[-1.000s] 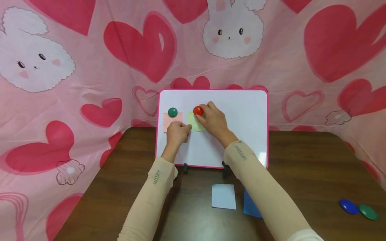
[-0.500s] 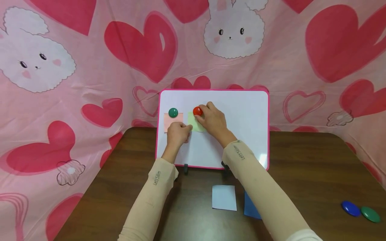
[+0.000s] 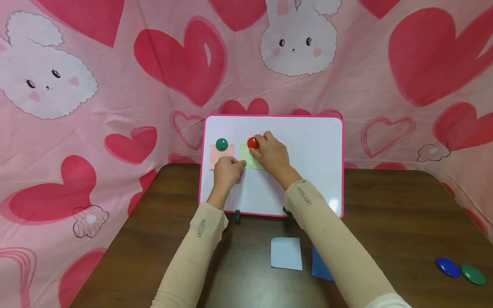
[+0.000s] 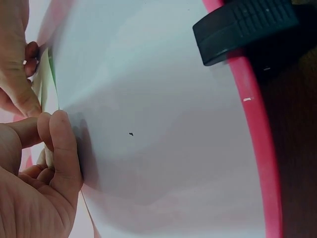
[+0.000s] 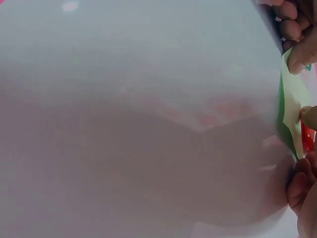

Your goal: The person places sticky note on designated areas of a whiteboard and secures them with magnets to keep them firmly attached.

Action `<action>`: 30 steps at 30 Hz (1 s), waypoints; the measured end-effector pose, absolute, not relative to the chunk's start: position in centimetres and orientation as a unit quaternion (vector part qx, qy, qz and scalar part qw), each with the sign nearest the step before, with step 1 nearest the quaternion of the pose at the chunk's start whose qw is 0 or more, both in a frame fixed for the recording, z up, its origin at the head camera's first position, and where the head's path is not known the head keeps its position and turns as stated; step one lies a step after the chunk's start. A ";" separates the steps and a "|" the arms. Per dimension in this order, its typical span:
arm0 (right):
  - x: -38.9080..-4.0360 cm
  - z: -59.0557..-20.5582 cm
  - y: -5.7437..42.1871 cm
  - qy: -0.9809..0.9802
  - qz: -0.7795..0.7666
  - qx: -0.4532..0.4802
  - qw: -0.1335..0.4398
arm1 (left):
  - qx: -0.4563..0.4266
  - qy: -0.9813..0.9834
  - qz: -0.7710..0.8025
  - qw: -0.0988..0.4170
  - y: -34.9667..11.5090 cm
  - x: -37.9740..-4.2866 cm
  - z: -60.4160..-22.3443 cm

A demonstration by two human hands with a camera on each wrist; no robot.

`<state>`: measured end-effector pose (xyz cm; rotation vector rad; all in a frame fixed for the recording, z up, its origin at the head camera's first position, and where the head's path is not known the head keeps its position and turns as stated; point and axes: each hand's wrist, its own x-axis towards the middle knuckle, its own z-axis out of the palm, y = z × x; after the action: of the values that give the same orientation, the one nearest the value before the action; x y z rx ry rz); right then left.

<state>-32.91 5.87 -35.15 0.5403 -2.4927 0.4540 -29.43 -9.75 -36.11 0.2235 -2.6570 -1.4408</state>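
A light green paper note (image 3: 251,158) lies against the whiteboard (image 3: 308,162). Its lower left corner is pinched between the thumb and fingers of my left hand (image 3: 228,170). At the note's top edge my right hand (image 3: 274,155) grips a round red magnet (image 3: 252,142). In the right wrist view the green note (image 5: 293,101) stands slightly off the board, and the red magnet (image 5: 308,138) is partly hidden behind the right thumb. Left of it, a pink note (image 3: 221,155) hangs below a round green magnet (image 3: 221,144), its lower part covered by my left hand.
The whiteboard stands upright on black feet (image 3: 237,216) on a dark wooden table (image 3: 385,205). A pale blue note (image 3: 286,253) and a darker blue note (image 3: 321,265), partly under my right arm, lie in front. A blue magnet (image 3: 448,267) and a green magnet (image 3: 473,274) lie at right.
Both hands keep almost the same place on the green note and the red magnet. The whole view has shifted very slightly.
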 end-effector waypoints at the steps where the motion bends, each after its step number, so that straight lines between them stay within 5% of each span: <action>1: -32.9 -35.1 6.0 -0.927 0.172 0.200 0.268 | 0.073 -0.875 -0.475 0.056 -9.7 -29.4 -36.1; 9: -31.9 -34.3 8.1 -0.910 0.296 0.175 0.229 | 0.072 -0.872 -0.482 0.058 -9.5 -29.3 -36.5; 30: -21.9 -35.0 19.0 -0.859 0.400 0.157 0.278 | 0.065 -0.860 -0.502 0.064 -10.3 -26.3 -36.6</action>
<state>-21.90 19.03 -35.02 0.4207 -2.3061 1.0738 -26.26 -10.33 -36.62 0.1977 -2.5968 -1.5162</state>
